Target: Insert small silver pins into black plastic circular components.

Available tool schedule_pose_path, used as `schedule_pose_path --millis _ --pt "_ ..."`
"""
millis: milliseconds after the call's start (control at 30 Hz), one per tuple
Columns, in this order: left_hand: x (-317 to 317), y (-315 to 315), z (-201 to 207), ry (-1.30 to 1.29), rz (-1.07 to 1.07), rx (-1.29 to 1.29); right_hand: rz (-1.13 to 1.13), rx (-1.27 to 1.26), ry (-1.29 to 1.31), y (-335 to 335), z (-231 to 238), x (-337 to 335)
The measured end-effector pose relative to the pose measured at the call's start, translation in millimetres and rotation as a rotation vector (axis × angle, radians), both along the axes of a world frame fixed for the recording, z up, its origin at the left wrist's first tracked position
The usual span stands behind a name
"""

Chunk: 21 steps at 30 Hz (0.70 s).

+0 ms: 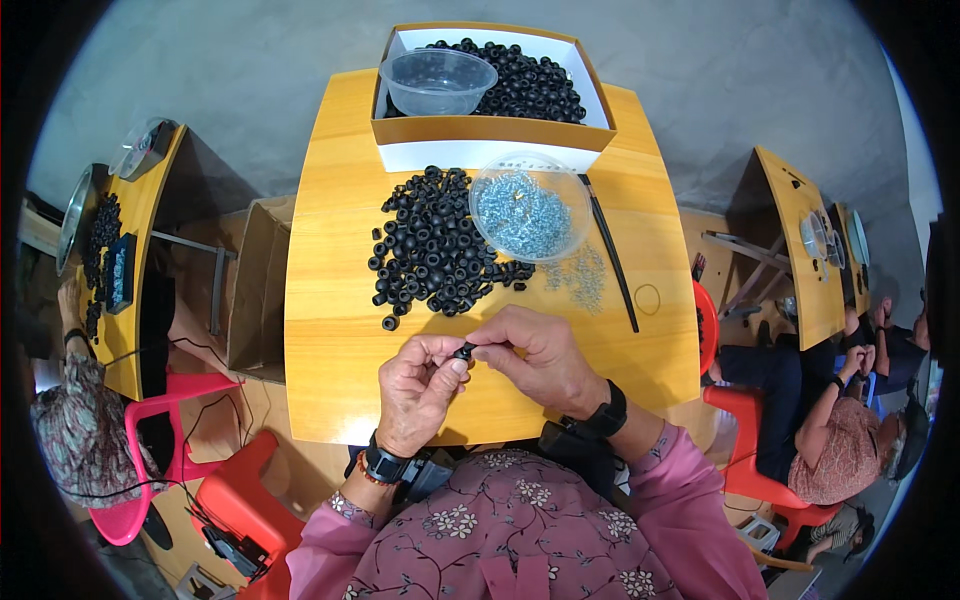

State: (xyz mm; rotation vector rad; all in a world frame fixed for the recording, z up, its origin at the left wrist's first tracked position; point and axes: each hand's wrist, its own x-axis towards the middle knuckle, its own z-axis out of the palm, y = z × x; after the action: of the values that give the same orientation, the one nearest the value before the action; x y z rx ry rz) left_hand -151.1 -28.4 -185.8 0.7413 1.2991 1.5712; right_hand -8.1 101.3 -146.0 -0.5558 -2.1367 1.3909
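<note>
Close to the table's near edge, my left hand (418, 390) pinches a small black knob-like part (464, 352) between thumb and fingertips. The fingertips of my right hand (535, 352) close on the same part from the other side; whether they hold a second, tiny piece is hidden. Just beyond my hands spreads a heap of similar hollow black parts (430, 240). To its right, a round clear bowl (578, 190) holds many tiny bluish pieces (525, 215). More tiny pieces (578, 278) are scattered on the table beside it.
At the table's far end, a white box with a brown rim (490, 128) holds black parts and a clear tub (437, 85). A thin black stick (612, 255) and a rubber band (648, 299) lie rightward. Other people sit at side tables; red chairs (250, 500) stand nearby.
</note>
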Motion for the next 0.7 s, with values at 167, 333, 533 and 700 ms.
schedule_pose_path --millis 167,333,533,700 --pt "0.1 0.1 -1.1 -0.009 0.001 0.011 0.001 0.018 0.001 0.6 0.7 0.2" --pt "1.1 0.5 -1.9 -0.005 0.007 0.015 0.009 0.110 -0.007 1.5 -0.5 0.7" --pt "0.9 0.7 -1.2 -0.008 0.002 0.021 0.019 0.118 -0.002 0.0 -1.9 0.2" --pt "0.6 0.6 -1.7 -0.001 0.004 0.014 0.021 0.104 -0.011 -0.5 -4.0 -0.1"
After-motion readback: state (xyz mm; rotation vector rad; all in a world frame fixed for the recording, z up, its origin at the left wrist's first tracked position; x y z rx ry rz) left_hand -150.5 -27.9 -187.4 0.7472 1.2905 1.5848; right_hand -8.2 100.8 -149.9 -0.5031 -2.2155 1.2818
